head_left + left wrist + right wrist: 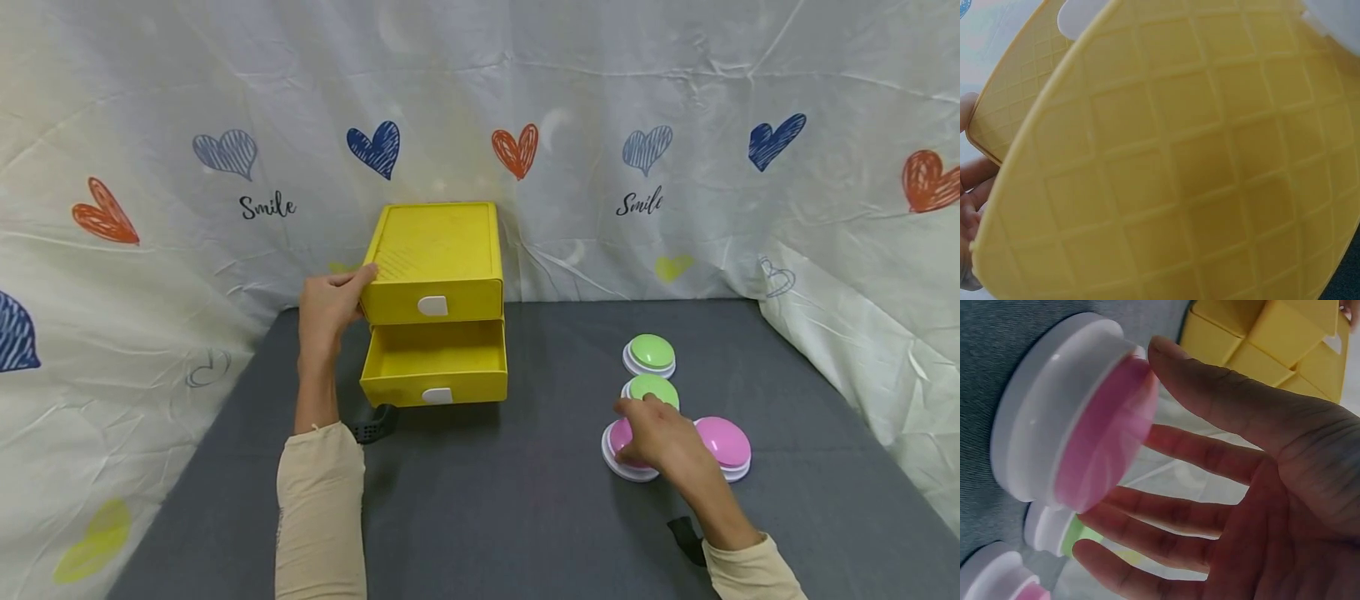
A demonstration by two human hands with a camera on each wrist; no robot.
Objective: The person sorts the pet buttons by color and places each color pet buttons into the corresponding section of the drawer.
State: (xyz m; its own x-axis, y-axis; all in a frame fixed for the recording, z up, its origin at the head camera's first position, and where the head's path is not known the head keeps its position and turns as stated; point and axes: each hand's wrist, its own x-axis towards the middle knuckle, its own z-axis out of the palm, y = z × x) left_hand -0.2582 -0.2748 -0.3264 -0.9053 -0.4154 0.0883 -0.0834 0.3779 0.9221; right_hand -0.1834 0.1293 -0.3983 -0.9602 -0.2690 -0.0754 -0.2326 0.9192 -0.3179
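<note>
A yellow two-drawer box stands toward the back, its lower drawer pulled out. My left hand grips the box's left side near the upper front corner, thumb on top and fingers below. In the left wrist view, the lower drawer's front covers much of that hand. My right hand is over a round pink button with a white base. The right wrist view shows its fingers spread loosely around the pink dome, thumb tip right at the rim.
Just behind the right hand are two green buttons, a far one and a nearer one. Another pink button lies to its right. A white curtain with hearts hangs behind the dark table.
</note>
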